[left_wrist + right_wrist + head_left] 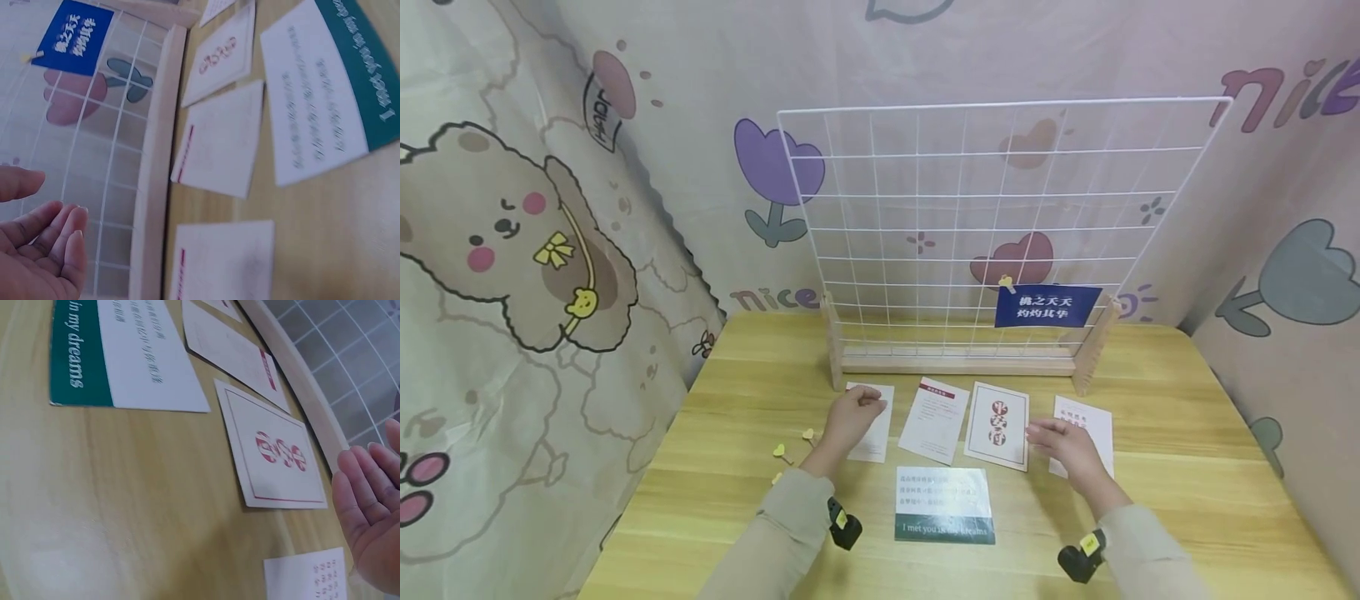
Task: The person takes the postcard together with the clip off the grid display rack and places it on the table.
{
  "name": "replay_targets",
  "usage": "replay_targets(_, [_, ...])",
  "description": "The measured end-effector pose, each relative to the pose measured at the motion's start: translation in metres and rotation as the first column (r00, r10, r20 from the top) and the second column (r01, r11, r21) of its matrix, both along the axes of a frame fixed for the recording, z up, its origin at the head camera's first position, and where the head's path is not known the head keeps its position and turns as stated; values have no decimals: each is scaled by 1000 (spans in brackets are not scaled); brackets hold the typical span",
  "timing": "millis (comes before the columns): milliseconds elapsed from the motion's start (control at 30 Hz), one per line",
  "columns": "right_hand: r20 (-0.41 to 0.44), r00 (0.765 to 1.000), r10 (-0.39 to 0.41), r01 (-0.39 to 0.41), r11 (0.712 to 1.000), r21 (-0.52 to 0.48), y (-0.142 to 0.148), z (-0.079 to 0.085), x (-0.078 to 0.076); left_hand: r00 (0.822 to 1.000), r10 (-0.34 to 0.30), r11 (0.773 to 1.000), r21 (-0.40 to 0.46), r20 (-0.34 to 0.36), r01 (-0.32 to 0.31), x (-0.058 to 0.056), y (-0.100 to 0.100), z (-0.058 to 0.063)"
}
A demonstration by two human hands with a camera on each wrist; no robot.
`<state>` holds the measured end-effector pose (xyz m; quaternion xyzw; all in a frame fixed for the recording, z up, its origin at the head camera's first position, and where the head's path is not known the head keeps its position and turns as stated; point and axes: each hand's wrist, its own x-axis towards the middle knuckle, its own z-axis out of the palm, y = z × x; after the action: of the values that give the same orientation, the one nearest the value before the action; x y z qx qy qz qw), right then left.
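My left hand (854, 417) hovers over a white card (871, 442) at the left end of a row, partly covering it. In the left wrist view its fingers are loosely bent, with nothing between them and the thumb. Over the rightmost white card (1101, 427) is my right hand (1070, 446), fingertips near the bordered card with red characters (997, 426). The right wrist view shows that hand's fingers extended and holding nothing. Between the hands lies a card with a red header (935, 419). A larger white and green card (944, 505) lies closest to me.
Behind the cards stands a white wire grid (955, 192) in a wooden base (958, 365). A small yellow-topped clip (1007, 284) holds a blue card (1047, 306) on it. More yellow clips (781, 452) lie left of my left forearm. Patterned cloth (685, 50) surrounds the table.
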<state>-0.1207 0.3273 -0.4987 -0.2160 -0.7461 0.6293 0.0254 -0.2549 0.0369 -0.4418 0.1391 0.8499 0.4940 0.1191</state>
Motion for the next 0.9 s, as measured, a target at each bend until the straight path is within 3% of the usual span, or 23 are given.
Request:
replay_targets(567, [-142,988,-68,64,997,-32,33,16,-10,986,-168,984,57,-1,168,-14,56,25])
replay_targets(733, [-139,988,-72,71,997,-16,38,20,-12,980,-198,978,69,4,197,-16,72,29])
replay_targets(833, [-184,980,-74,69,997,-36,54,2,-19,979,-203,977,76,28,200,-15,81,33])
replay_targets(900, [-206,975,-84,73,995,-62,70,-19,-28,977,-208,976,80,40,205,-15,86,36])
